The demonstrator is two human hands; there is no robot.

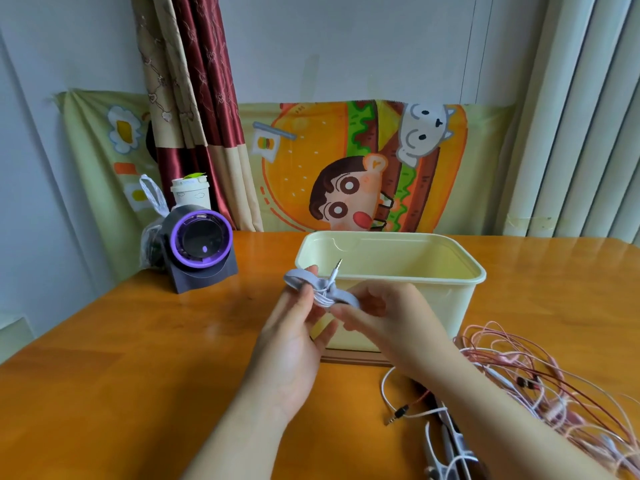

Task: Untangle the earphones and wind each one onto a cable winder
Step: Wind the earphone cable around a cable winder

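Head view: both hands are up at the centre of the frame, just in front of the box. The left hand [298, 341] pinches the left loop of the cable winder [294, 276], a soft, flat grey band shaped like a bow, thumb in front and fingers curled behind. The right hand [384, 317] grips the winder's other loop, fingertips pressed to the bundle at its waist. That bundle is the white earphone cable [322, 297], thin and glossy, wound tight round the middle (neat little coils), with its metal jack plug [336, 268] poking up towards 12 o'clock.

Right behind sits the box [450, 299], pale cream plastic, rectangular with rounded corners and a rolled rim. Over at 4 o'clock a loose tangle of earphones [540, 382], pink, red and white wires, sprawls on the table [138, 375], a glossy orange wood top. At 9 o'clock stands a dark device [201, 242] with a round purple ring.
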